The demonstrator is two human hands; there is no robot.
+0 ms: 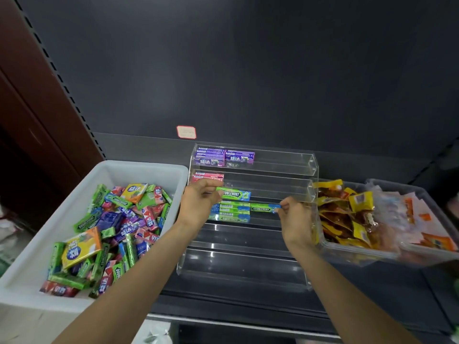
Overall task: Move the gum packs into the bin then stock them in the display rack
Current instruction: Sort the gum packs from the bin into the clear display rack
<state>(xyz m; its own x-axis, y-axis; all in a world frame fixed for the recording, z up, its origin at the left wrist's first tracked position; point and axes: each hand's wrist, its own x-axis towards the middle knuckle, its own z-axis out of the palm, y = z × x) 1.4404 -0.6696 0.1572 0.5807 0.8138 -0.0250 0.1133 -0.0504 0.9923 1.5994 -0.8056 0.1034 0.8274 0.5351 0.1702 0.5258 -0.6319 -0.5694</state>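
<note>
Bare forearms point(139, 276), no sleeves

The bin point(62, 219) sits left of the display rack point(285, 244), snack tray point(347, 254) right.

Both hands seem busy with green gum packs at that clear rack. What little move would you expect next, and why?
Probably the right hand slides its Doublemint pack left against the green stack, then lets go. That pack already lies on the third tier of the display rack, level with the stack, with its far end pinched in the grip. The left hand holds another Doublemint pack just above, likely to be placed after.
</note>
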